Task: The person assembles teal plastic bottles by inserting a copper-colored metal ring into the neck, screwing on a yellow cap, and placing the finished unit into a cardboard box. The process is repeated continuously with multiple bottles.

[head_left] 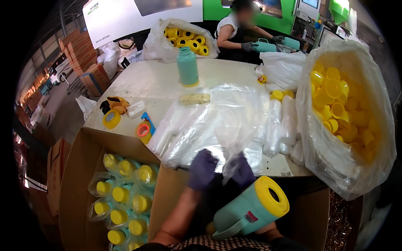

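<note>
A thin clear plastic bag (229, 164) is drawn up from the stack of plastic bags (197, 134) at the table's near edge. My right hand (243, 172), in a purple glove, is closed on its gathered edge. Just left of it, my left hand (203, 170), also gloved, has its fingers curled in; anything between them is too blurred to make out. A teal jug (247, 209) with a yellow rim and a side handle lies tilted across my right forearm, close to my body. The jug hides part of that arm.
An open carton (113, 138) at left holds several bagged teal bottles with yellow lids. A teal bottle (187, 69) stands on the table (138, 81). Tape rolls (143, 130) lie left. A large bag of yellow parts (310, 167) stands right. Across the table, a person (236, 31) handles teal jugs.
</note>
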A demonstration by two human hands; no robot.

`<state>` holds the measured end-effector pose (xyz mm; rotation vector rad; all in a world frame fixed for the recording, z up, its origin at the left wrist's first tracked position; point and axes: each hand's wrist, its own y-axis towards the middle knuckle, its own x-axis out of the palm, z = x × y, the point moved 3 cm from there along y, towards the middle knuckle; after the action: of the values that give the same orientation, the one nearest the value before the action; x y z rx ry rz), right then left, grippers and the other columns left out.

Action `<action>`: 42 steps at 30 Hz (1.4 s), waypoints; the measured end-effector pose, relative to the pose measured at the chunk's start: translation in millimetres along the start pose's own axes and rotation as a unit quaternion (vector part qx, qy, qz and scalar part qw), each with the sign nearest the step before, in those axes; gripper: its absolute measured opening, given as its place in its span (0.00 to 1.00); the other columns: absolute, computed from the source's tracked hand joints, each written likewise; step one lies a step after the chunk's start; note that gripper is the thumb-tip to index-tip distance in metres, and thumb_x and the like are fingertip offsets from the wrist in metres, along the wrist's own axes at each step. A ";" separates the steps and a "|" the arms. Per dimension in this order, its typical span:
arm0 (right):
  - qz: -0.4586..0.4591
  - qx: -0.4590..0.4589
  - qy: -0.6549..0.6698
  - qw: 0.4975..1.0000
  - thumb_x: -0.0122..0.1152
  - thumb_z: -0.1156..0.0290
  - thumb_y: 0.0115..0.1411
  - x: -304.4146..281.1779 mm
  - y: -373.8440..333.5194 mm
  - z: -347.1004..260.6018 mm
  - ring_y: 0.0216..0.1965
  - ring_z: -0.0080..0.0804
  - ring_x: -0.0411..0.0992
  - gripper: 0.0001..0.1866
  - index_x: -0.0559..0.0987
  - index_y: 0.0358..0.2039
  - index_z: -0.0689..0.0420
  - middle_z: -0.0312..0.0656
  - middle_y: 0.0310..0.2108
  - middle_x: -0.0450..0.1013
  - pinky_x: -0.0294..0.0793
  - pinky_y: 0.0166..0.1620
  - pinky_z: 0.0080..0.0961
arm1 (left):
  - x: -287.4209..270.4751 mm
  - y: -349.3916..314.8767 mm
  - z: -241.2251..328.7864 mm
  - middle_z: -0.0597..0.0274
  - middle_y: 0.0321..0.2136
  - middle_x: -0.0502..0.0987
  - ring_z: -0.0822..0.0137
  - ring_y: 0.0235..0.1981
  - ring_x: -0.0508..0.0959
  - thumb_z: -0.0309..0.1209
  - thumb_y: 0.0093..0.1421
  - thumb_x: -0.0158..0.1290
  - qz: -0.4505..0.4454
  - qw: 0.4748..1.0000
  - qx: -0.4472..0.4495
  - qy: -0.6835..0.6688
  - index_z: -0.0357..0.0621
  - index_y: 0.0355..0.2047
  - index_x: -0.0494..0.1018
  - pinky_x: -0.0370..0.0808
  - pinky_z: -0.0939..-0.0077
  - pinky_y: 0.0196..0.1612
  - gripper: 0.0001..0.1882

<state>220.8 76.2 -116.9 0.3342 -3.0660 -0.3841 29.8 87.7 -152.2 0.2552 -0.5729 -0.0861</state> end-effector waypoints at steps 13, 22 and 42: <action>-0.004 0.239 0.318 0.918 0.54 0.70 0.68 25.5 40.0 10.3 0.27 0.16 0.66 0.24 0.65 0.63 0.57 0.29 0.28 0.68 0.70 0.32 0.16 | 60.8 2.8 59.0 0.59 0.37 0.77 0.71 0.37 0.76 0.29 0.59 0.59 0.097 0.915 -0.003 0.392 0.36 0.41 0.75 0.74 0.75 0.41 0.12; 0.094 -0.049 0.404 0.909 0.49 0.66 0.71 -10.8 17.1 11.5 0.27 0.23 0.64 0.23 0.66 0.65 0.54 0.31 0.31 0.66 0.73 0.42 0.26 | 24.5 -8.0 96.5 0.60 0.47 0.76 0.63 0.47 0.77 0.27 0.49 0.67 0.049 0.936 0.098 0.334 0.35 0.51 0.68 0.75 0.69 0.50 0.30; -0.362 -0.067 -0.177 0.913 0.62 0.73 0.55 -77.5 -140.1 -100.8 0.44 0.38 0.79 0.13 0.85 0.41 0.53 0.41 0.41 0.81 0.77 0.48 0.31 | 48.3 -116.1 50.0 0.50 0.69 0.53 0.56 0.68 0.57 0.36 0.62 0.57 -0.038 0.967 -0.197 0.159 0.41 0.69 0.53 0.56 0.61 0.68 0.39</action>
<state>331.6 -63.8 -54.4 1.5590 -3.0898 -0.7369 41.9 -42.3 -116.8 -0.0974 -0.2164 -0.2266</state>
